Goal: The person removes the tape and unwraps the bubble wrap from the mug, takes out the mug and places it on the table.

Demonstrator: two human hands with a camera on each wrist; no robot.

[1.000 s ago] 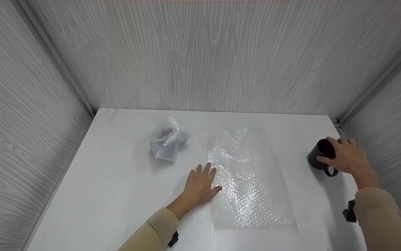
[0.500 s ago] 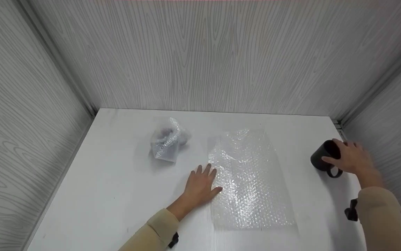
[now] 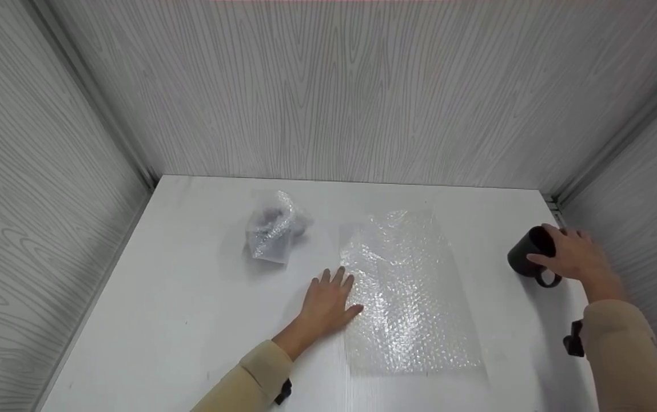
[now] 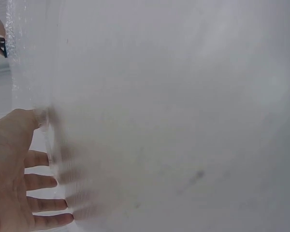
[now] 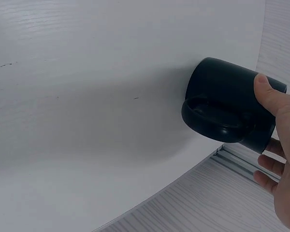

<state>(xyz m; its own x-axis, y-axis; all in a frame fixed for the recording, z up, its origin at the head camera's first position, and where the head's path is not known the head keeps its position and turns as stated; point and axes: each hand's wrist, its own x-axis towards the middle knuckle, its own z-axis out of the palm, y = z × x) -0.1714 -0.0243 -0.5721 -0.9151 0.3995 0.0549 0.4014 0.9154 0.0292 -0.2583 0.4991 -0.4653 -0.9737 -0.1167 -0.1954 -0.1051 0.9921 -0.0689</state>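
At the right side of the table, my right hand (image 3: 575,254) grips a black mug (image 3: 525,253) near its rim. The thumb lies across the near side, and the other fingers are partly hidden behind the mug. In the right wrist view the black mug (image 5: 227,99) has its handle facing the camera, and its base is at the white surface. My left hand (image 3: 326,303) rests with spread, straight fingers at the left edge of a flat bubble wrap sheet (image 3: 408,297). The left wrist view has the left hand's fingertips touching that clear sheet's edge (image 4: 48,121).
A bubble-wrapped bundle (image 3: 277,232) with something dark inside sits at the back left of the white table (image 3: 191,320). Grey wood-grain walls (image 3: 328,91) enclose the back and both sides. The right wall stands close to my right forearm (image 3: 628,355).
My right hand and the mug have shifted slightly to the right since a second ago, with little movement in the last half second. My left hand has stayed in place on the sheet's edge.
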